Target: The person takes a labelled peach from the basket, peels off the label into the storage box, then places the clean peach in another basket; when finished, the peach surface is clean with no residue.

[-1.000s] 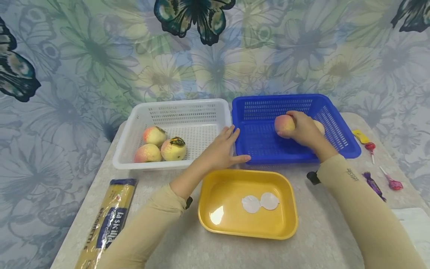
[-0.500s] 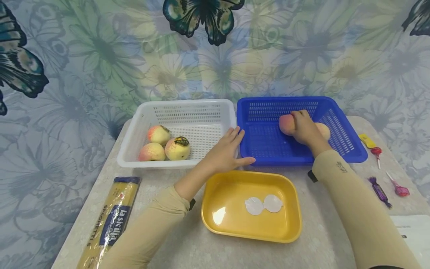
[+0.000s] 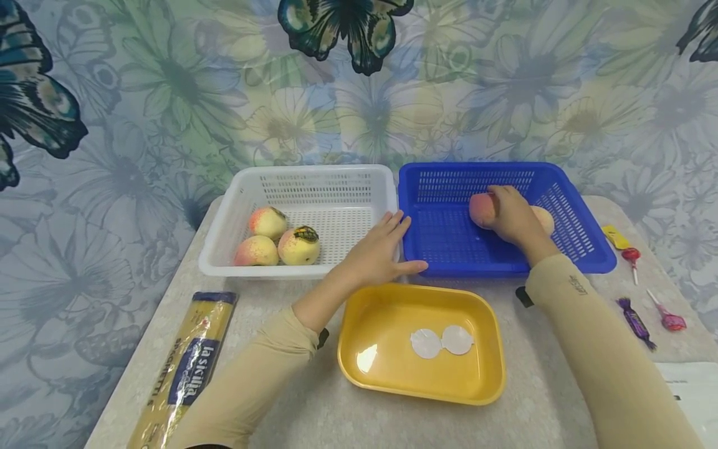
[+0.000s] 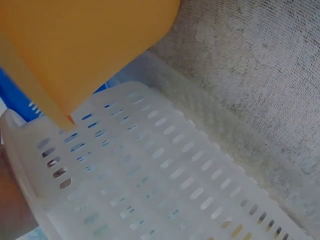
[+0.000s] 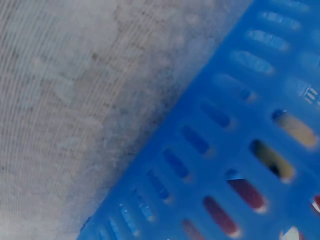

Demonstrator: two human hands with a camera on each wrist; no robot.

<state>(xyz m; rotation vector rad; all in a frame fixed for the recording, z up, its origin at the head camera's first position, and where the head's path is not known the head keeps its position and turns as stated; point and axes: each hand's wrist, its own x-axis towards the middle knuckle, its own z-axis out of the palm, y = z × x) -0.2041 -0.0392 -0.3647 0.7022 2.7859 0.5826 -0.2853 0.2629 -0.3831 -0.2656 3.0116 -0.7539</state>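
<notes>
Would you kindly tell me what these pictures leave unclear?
Head view: right side of the gripped peach, hidden by the right hand.
Head view: near end of the spaghetti packet, cut off by the bottom edge.
Head view: print on the white sheet, too small.
Right wrist view: contents of the blue basket, mostly hidden by its wall.

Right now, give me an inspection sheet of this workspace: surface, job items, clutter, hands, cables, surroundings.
Surface: table pale, mottled.
Job items: three peaches in white basket; two more in blue basket.
Clutter: spaghetti, yellow tray holding white discs, sweets, paper.
Hands: right hand grips one blue-basket peach; left hand spread at the baskets' adjoining rims.
Cables: nothing seen.
Surroundings: floral wall with butterflies behind.
</notes>
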